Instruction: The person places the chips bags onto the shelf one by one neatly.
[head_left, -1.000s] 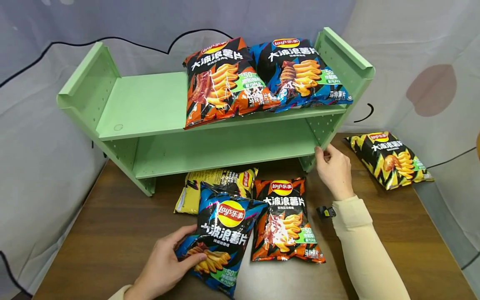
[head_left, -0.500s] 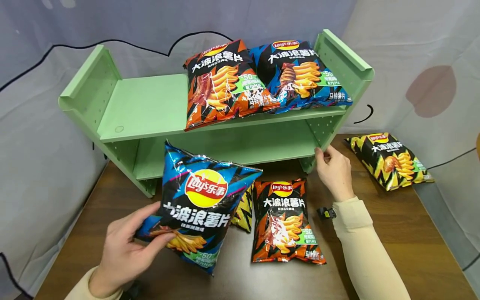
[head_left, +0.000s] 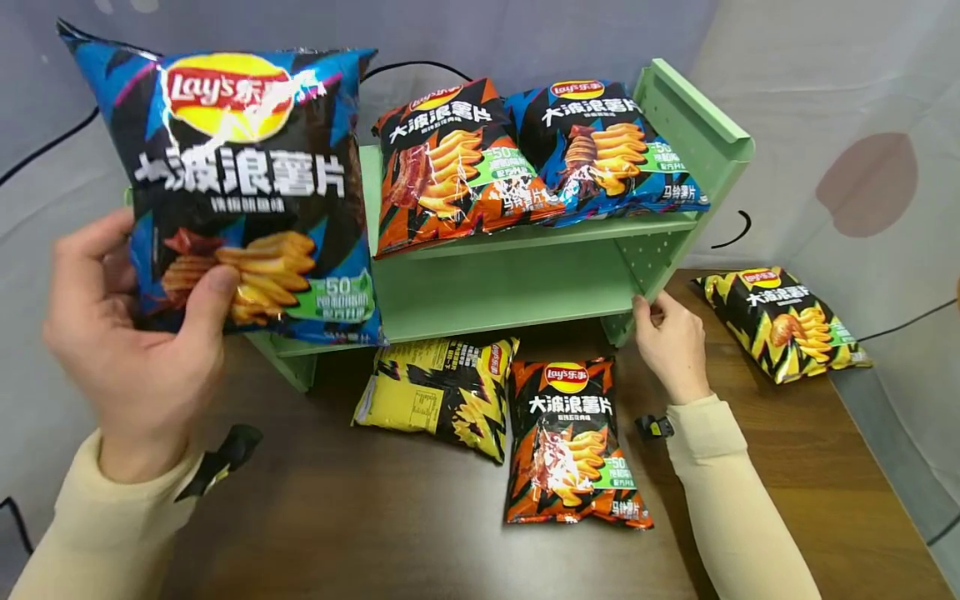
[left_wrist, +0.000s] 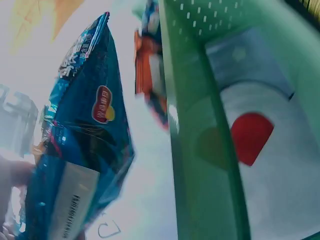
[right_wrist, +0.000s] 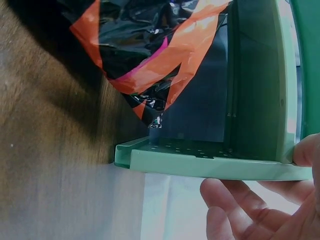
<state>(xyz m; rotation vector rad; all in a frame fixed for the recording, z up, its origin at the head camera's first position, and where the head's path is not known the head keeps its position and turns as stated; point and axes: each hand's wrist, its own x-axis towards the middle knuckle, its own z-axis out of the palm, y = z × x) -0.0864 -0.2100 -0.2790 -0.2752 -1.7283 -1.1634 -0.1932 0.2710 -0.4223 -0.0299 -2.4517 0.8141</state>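
Note:
My left hand (head_left: 142, 333) holds a blue and black bag of potato chips (head_left: 247, 200) up at the left, thumb on its front and fingers behind. In the head view this bag covers the left part of the green two-tier shelf (head_left: 510, 283). The left wrist view shows the bag's blue back (left_wrist: 95, 130) beside the shelf. My right hand (head_left: 672, 346) grips the shelf's right side post low down, thumb and fingers on either side of its edge (right_wrist: 210, 167). On the top tier lean an orange chip bag (head_left: 450, 167) and another blue chip bag (head_left: 600, 150).
In front of the shelf, a yellow chip bag (head_left: 435, 392) lies back side up on the brown table (head_left: 420, 533). To its right is an orange chip bag (head_left: 570, 442). Another yellow bag (head_left: 780, 321) lies at the table's right edge. Pale curtains hang behind.
My left hand has lifted the blue chip bag from low over the table up and left, before the shelf's left part. The yellow bag beneath is uncovered. My right hand stays on the post.

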